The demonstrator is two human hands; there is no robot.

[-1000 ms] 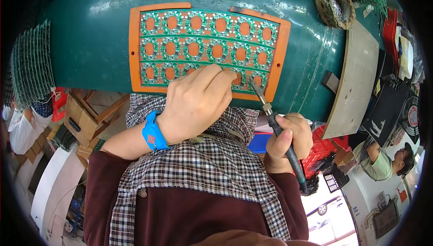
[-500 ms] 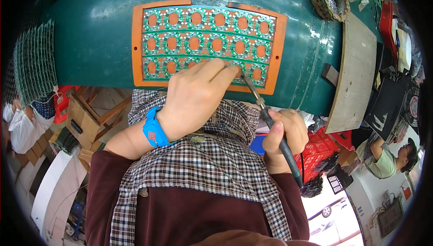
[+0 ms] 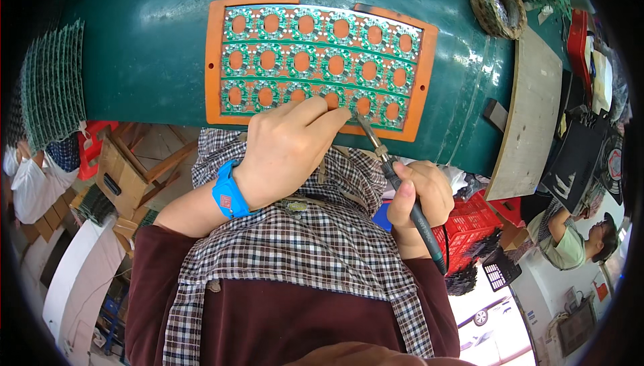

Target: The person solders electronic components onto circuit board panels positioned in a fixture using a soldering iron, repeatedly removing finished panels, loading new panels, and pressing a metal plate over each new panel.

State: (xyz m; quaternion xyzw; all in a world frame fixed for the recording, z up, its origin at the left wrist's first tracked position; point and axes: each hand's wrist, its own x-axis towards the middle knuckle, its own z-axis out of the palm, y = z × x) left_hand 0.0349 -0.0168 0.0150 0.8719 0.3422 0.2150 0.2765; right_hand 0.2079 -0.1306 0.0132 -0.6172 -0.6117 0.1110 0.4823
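Observation:
Green circuit boards (image 3: 318,45) with round holes lie in rows in an orange fixture (image 3: 213,91) on the green tabletop. In my right hand (image 3: 424,194) is a soldering iron (image 3: 382,151), slanting up and left, its tip at the lower edge of the bottom row, by the second hole from the right. My left hand (image 3: 285,145), with a blue wristband, is closed over that row. Its thumb and fingers pinch close beside the iron tip. What they hold, if anything, is hidden, and the hand covers part of the front row.
A rack of upright green panels (image 3: 52,84) stands at the left. At the right are a round, crusty ring-shaped holder (image 3: 498,8), a wooden board (image 3: 526,118) and a red crate (image 3: 473,225) below table level. Another person (image 3: 570,242) sits far right.
The fixture and other table things appear slightly further right in view. Relative to the boards, my hands and the iron tip have shifted a little left, uncovering a hole in the bottom row.

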